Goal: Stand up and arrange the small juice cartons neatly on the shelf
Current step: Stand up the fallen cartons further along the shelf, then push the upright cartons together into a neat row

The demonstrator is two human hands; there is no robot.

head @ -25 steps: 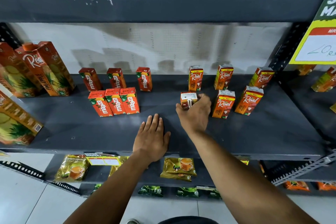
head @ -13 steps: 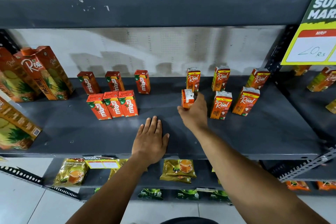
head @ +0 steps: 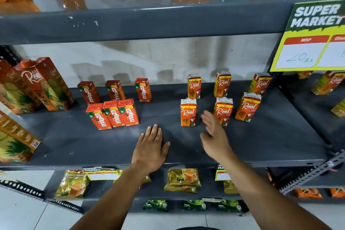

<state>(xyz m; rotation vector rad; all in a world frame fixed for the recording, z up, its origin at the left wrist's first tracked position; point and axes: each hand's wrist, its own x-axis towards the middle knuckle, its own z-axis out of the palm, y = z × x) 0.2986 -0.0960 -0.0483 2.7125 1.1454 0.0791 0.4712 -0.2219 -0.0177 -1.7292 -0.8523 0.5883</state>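
The left hand [head: 150,148] lies flat and open on the shelf [head: 261,144], holding nothing. Just right of it the right hand [head: 214,136] hovers open and empty, beside an upright juice carton [head: 188,112] standing past its fingertips. To finish well, nudge that carton level with the two cartons [head: 235,109] behind and right of this hand.

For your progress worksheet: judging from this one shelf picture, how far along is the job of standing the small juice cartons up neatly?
Done: six Maaza cartons and six small Real cartons stand upright, including the front-left Real carton. In hand: nothing; the right hand is open beside that carton, and the left hand lies flat on the shelf. Left: the Real cartons stand spaced apart, unlike the tight front Maaza row.
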